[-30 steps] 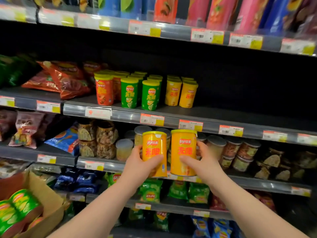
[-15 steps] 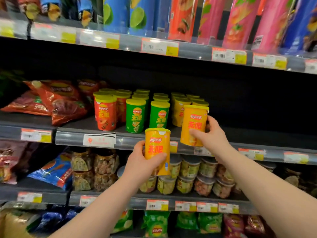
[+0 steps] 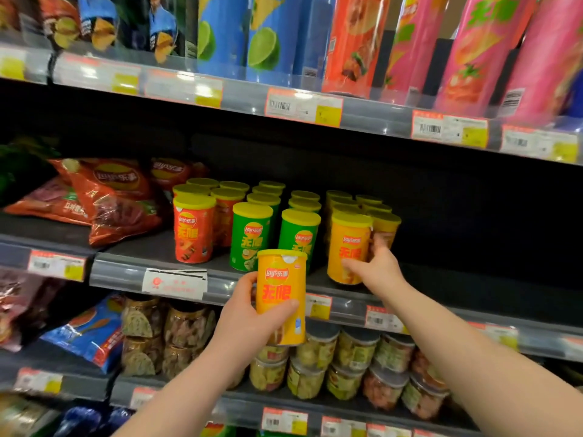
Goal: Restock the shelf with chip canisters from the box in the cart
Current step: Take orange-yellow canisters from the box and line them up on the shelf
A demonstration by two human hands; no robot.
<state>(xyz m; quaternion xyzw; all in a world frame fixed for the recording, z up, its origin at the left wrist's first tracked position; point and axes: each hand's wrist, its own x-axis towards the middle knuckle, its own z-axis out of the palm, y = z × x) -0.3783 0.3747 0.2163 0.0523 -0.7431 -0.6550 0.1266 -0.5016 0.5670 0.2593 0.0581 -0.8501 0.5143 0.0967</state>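
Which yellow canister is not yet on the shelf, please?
The yellow canister in the left hand, held before the shelf edge; the others stand on the shelf.

Bare forearms [image 3: 176, 395] (both), bare hands [image 3: 249, 323] [image 3: 377, 269]

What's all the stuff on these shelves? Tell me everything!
tall canisters: several, blue, orange, pink, top shelf
chip bags: few, red, middle shelf left
short canisters: many, red, green, yellow rows, middle shelf
held canister: one, yellow, before middle shelf edge
front canister: one, yellow, front of yellow row
jars: many, clear, lower shelf
blue bag: one, blue, lower shelf left
left hand: one, grips held canister
right hand: one, grips front canister
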